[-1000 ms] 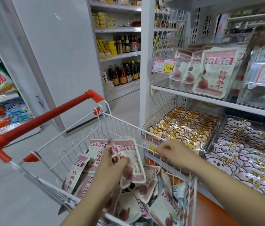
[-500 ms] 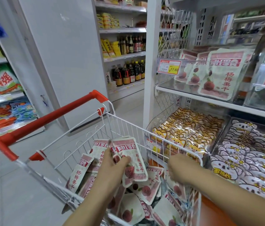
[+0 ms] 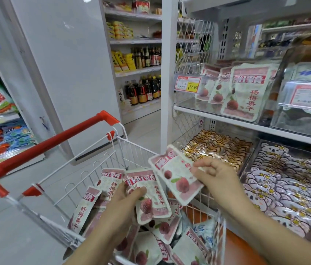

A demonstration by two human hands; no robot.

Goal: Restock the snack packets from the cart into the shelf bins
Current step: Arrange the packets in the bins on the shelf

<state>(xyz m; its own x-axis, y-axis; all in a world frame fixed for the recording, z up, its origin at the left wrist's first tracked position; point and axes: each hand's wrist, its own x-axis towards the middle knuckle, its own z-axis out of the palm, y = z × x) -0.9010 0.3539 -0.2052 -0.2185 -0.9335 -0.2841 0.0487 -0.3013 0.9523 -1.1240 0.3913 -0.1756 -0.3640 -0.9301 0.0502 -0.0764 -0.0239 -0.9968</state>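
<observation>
I have the left hand (image 3: 124,204) low over the cart (image 3: 131,155), fingers curled round an upright packet (image 3: 151,196) with the thumb pressed on its printed front. More packets are fanned behind it, and I cannot tell how many of those the hand actually holds. The right hand (image 3: 217,175) pinches a second packet (image 3: 175,178) by its right edge between thumb and fingertips. That packet is tilted, top end up and to the left, and it hangs just above the cart's right rim. Beneath both hands a heap of loose packets (image 3: 160,231) of the same red-and-white kind lies along the cart's right side and near corner. The red handle (image 3: 55,139) crosses the left of my view.

On the upper shelf (image 3: 227,120), at its left end, a clear bin (image 3: 187,104) has matching packets (image 3: 244,92) standing in it. A price tag (image 3: 188,84) is on its front edge. On the shelf below, a bin of gold packets (image 3: 217,146) sits just beside a bin of white bear-print packets (image 3: 284,184). The shelf's right end is blurred.
</observation>
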